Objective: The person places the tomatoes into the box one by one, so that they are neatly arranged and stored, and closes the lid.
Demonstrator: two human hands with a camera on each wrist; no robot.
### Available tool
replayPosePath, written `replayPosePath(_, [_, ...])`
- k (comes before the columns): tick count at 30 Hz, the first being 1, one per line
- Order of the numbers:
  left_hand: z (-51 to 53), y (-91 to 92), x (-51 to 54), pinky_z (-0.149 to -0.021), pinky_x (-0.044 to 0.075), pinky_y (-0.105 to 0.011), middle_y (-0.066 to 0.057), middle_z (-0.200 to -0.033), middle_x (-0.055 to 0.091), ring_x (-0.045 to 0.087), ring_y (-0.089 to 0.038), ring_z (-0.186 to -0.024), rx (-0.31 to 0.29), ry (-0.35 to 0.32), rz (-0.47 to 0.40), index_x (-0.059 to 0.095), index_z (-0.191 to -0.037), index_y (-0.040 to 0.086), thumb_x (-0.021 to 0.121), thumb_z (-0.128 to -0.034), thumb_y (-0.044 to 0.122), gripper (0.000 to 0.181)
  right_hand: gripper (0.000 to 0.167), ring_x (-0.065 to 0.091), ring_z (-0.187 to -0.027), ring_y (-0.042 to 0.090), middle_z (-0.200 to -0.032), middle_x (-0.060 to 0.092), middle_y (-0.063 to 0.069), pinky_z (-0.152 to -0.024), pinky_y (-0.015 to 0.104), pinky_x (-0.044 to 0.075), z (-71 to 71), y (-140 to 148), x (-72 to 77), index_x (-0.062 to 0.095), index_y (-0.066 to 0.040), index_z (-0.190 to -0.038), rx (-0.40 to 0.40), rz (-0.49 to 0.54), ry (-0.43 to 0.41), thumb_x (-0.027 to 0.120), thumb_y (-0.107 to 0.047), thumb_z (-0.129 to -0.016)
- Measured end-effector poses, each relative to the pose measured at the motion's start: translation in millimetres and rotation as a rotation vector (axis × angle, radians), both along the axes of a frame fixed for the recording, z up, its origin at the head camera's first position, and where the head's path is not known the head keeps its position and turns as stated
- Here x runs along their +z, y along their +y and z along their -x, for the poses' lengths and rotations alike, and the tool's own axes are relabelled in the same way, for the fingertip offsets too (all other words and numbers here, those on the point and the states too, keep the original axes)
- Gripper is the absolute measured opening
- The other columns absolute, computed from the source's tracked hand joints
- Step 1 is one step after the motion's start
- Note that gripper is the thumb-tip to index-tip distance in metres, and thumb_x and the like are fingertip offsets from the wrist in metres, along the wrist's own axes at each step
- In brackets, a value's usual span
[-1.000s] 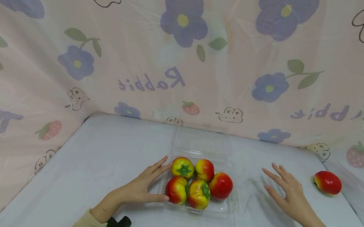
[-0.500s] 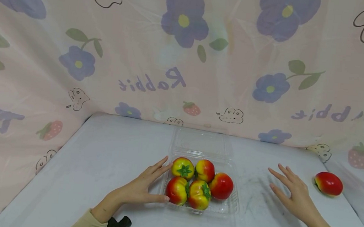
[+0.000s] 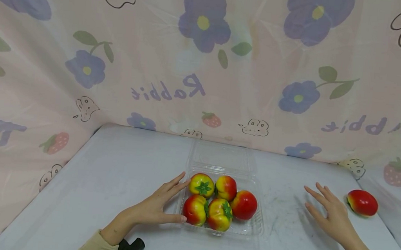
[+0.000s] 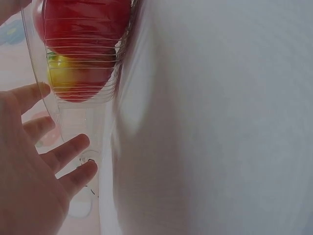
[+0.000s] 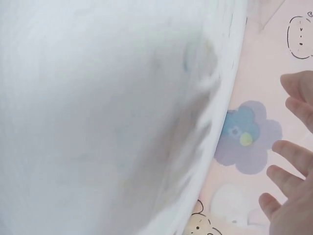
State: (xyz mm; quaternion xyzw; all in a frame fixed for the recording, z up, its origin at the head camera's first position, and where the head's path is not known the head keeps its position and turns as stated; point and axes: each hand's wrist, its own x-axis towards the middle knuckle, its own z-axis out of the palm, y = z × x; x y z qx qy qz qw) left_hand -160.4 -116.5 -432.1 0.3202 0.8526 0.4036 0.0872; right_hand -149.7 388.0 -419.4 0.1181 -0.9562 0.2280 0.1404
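Note:
A clear plastic clamshell box [image 3: 256, 227] lies with its lid [image 3: 222, 156] folded back. Inside sit several red-and-yellow fruits [image 3: 245, 205] with green leafy tops, persimmon-like. My left hand [image 3: 155, 206] is at the box's left side with fingers spread, its thumb at the near left corner. In the left wrist view the fingers [image 4: 68, 152] reach along the box wall, and red fruit [image 4: 88, 29] shows through the ridged plastic. Well to the right of the box, my right hand [image 3: 332, 216] hovers over the table holding nothing, fingers extended. Another red-and-yellow fruit [image 3: 362, 202] lies just beyond it.
The white table [image 3: 123, 162] runs back to a patterned cloth [image 3: 149, 50] hung behind and at both sides. The single fruit lies near the table's right edge. Dark wrist devices [image 3: 131, 248] show below both hands.
My right hand has moved rightward, away from the box and closer to the single fruit. The left hand, the box and the fruits inside keep their places.

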Motion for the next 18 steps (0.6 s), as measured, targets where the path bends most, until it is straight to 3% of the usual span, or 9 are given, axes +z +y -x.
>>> replayPosePath(11, [0.1,-0.1,-0.2,-0.103,0.028,-0.071,-0.007,-0.163,0.005,0.020,-0.038,-0.143,-0.001,0.010,-0.005,0.024,-0.153,0.026,0.072,-0.0815,0.045,0.088,0.053,0.015,-0.131,0.064,-0.142,0.028,0.043,-0.093,0.083,0.003,-0.3,17,-2.0,0.047,0.000,-0.138,-0.094,-0.037,-0.082,0.062,-0.020,-0.092])
replayPosePath(18, [-0.6,0.3,1.0,-0.104,0.028,-0.069,0.001,-0.163,0.005,0.021,-0.033,-0.144,0.010,0.010,-0.014,0.025,-0.153,0.029,0.073,-0.0803,0.046,0.089,0.054,0.008,-0.133,0.064,-0.143,0.023,0.044,-0.089,0.086,0.004,0.6,27,-1.2,0.043,0.002,-0.139,-0.146,-0.059,-0.127,0.058,-0.024,-0.095])
